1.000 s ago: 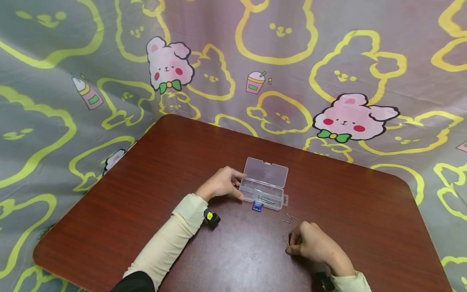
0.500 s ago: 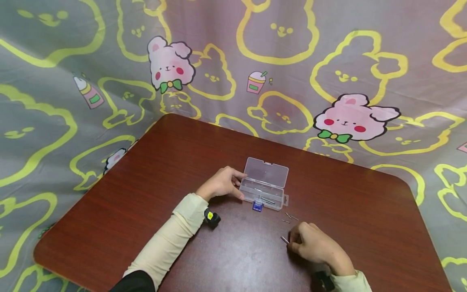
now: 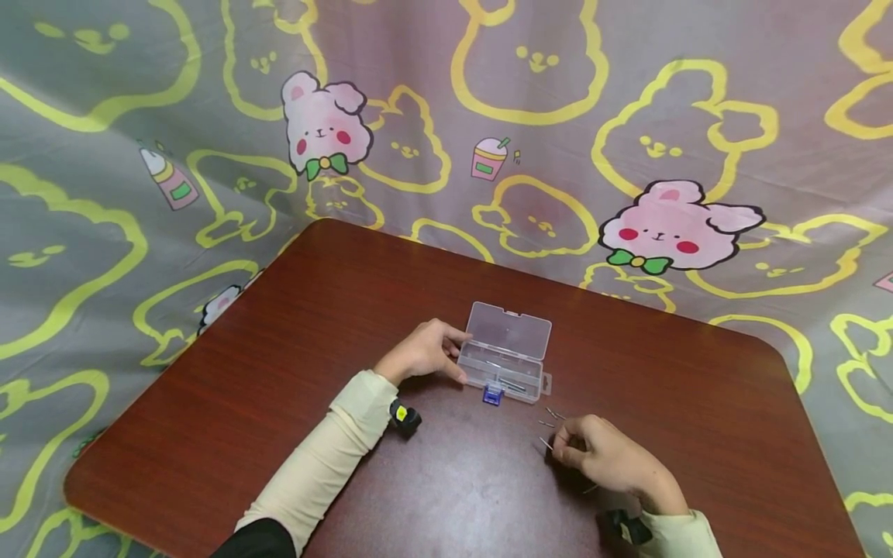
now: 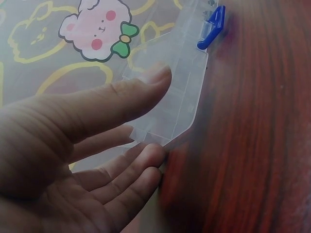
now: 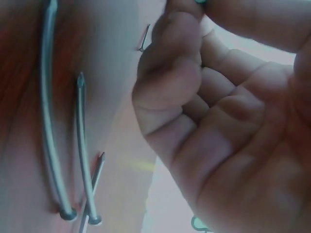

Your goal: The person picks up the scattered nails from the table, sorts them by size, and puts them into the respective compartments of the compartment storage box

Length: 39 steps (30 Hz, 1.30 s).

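Note:
A clear plastic box (image 3: 499, 370) with a blue latch (image 3: 492, 395) stands on the table, its lid (image 3: 509, 329) raised at the back. Inside lie a few thin metal nails (image 3: 512, 384). My left hand (image 3: 424, 350) grips the box's left end, thumb at the front corner and index finger near the hinge. To the right of the box my right hand (image 3: 600, 453) pinches a nail (image 3: 546, 443) between thumb and fingertips; in the right wrist view the fingertips are cut off at the top. Loose nails (image 3: 554, 413) lie between this hand and the box.
In the right wrist view, several nails (image 5: 81, 145) lie on the tabletop below the hand. Another nail (image 3: 590, 489) shows under the right wrist. The brown table (image 3: 314, 302) meets a patterned curtain (image 3: 418, 139) at the back and left.
My right hand has shifted slightly away from me with the pinched nail, toward the loose ones. A nail has come into view under its wrist. The left hand and box stay put.

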Motion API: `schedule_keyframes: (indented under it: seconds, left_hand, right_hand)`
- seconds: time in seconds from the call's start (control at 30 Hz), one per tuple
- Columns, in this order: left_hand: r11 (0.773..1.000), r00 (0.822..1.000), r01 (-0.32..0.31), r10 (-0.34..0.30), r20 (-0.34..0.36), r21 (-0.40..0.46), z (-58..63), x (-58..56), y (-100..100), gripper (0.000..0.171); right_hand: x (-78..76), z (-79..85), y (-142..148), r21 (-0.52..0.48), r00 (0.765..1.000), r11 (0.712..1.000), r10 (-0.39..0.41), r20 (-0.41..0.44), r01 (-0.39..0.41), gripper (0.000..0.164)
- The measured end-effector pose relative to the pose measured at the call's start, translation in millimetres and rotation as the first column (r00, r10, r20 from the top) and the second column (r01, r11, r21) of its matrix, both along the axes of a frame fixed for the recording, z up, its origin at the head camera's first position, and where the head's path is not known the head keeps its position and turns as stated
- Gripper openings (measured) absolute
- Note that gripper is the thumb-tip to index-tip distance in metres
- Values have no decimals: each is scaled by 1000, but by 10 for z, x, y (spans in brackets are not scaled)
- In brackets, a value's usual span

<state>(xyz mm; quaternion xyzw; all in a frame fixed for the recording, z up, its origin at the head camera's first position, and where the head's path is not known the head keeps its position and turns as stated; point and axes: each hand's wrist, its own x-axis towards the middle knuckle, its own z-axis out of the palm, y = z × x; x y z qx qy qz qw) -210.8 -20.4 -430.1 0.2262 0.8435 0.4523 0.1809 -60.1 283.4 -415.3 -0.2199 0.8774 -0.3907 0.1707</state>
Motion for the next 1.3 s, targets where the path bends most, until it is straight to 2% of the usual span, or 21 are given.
schedule_keyframes:
  seconds: [0.13, 0.4, 0.6, 0.73, 0.97, 1.3]
  left_hand:
    - [1000, 1000, -2, 2, 1, 0, -2, 0, 2, 74]
    - [1000, 1000, 4, -4, 9, 8, -3, 6, -6, 74]
    - [1000, 1000, 5, -5, 11, 13, -2, 20, -10, 74]
    - [1000, 1000, 5, -5, 8, 23, -10, 18, -14, 74]
    - [1000, 1000, 5, -5, 3, 21, -20, 3, -17, 73]
    - [1000, 1000, 2, -2, 2, 14, -20, 0, -6, 73]
  right_hand:
    - [-39, -4, 14, -32, 999, 999, -26, 24, 27, 13]
    - [-120, 7, 9, -47, 999, 999, -18, -28, 16, 13]
    - [-197, 5, -4, -53, 997, 998, -42, -62, 39, 11]
    - [-232, 17, -31, -36, 994, 997, -75, -75, 73, 11]
    - [-305, 71, -90, 10, 980, 996, -80, -183, 83, 15]
    - [-401, 68, -193, 33, 966, 989, -133, -220, 144, 17]
